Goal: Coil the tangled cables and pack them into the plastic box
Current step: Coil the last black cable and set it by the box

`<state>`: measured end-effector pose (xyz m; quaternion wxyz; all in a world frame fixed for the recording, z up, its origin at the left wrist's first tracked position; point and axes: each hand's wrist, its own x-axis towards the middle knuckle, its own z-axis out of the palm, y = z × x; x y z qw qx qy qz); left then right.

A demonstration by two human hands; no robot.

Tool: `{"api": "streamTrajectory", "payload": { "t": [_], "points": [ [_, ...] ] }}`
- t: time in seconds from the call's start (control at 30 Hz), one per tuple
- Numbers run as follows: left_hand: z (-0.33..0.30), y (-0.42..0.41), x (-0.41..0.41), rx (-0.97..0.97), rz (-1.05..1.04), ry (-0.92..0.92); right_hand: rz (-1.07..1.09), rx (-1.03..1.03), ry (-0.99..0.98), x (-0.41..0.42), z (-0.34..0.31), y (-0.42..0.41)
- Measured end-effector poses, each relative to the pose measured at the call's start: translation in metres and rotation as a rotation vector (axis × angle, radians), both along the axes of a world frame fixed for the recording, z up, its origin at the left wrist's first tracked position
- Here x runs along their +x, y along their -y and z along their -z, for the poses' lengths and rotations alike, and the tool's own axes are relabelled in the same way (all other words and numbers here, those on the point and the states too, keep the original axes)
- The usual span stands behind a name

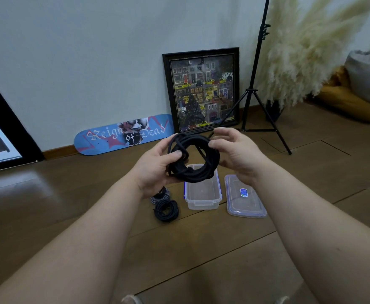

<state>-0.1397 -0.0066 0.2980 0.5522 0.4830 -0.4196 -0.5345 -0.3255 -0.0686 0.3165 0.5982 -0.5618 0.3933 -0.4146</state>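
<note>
Head cam, only view we've got. We're holding a black coil up in the air w/ both hands, right above the far end of the box. Left hand grips the coil's left side, thumb hooked thru the middle and fingers curled round the back. Right hand pinches the coil's right edge btwn thumb and fingertips, other fingers loosely arched over the top.

The box sits open on the floor and looks to have nothing in it yet. Its lid lies flat just right of the box, not touching. Left of the box: a small dark coil, and a striped coil just behind that, partly hidden by our left wrist. So prob 3 cables, all wound, none packed.

What could go wrong imo:
- The coil's got no tie that we can see. One strand crosses the hole already, so if either hand eases off before it's inside the box, the loops could spring open and we're back to a tangle.
- It looks about as wide as the box. Dropped in flat it may hang on the rim or tip the box, since empty plastic is light.
- Forcing it could kink the cable.
- Three coils may stop the lid closing.
</note>
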Motion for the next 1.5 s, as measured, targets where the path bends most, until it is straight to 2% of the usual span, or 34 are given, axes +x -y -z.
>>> {"api": "streamTrajectory", "payload": {
  "t": [0.1,0.23,0.4,0.67,0.83,1.0,1.17,1.3,1.4,1.5],
  "points": [
    [-0.001,0.000,0.001,0.025,0.075,-0.034,-0.169,0.140,0.072,-0.002,0.003,-0.003],
    [0.001,0.001,-0.003,0.052,0.163,0.021,-0.273,0.197,0.105,-0.001,0.003,-0.003],
    [0.002,0.003,-0.010,0.051,0.112,0.118,-0.273,0.193,0.069,0.001,0.007,-0.005],
    [0.010,0.007,-0.011,-0.144,-0.006,0.355,-0.248,0.226,0.123,0.008,0.011,-0.004],
    [0.009,0.007,-0.010,-0.187,-0.014,0.409,-0.190,0.188,0.154,0.012,0.010,-0.007],
    [0.004,0.007,-0.013,-0.175,-0.038,0.351,-0.132,0.106,0.144,0.013,0.007,-0.005],
    [0.004,0.004,-0.006,-0.115,-0.220,0.231,-0.211,0.046,-0.102,0.004,0.007,-0.002],
    [-0.004,0.001,-0.008,-0.073,-0.234,-0.071,-0.085,0.149,0.059,0.004,0.007,-0.001],
    [-0.004,0.001,-0.016,-0.035,-0.173,-0.022,-0.026,0.217,0.193,0.006,0.008,0.000],
    [-0.005,0.001,-0.019,-0.051,-0.175,0.002,-0.038,0.231,0.193,0.005,0.008,0.001]
  ]
}}
